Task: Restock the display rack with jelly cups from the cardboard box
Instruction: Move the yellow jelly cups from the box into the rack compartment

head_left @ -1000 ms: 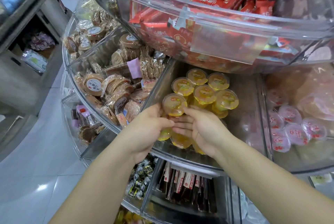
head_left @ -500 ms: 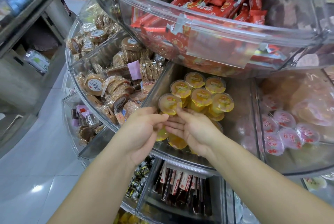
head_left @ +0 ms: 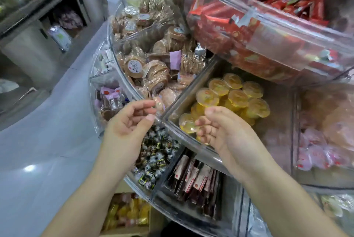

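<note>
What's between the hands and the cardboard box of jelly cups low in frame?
The left hand and right hand hang empty in front of the rack's yellow jelly cup compartment. The cardboard box sits below, partly under the bottom tier, whose rim overhangs it. Nothing else visibly blocks the way down past the rim.

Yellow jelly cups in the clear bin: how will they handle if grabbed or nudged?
The jelly cups look small, so probably light, with thin walls and film lids that may dent under a hard squeeze. They look glossy, so likely slippery. They lie loosely heaped in the clear bin, some tilted, so a nudge would probably shift or tip them.
</note>
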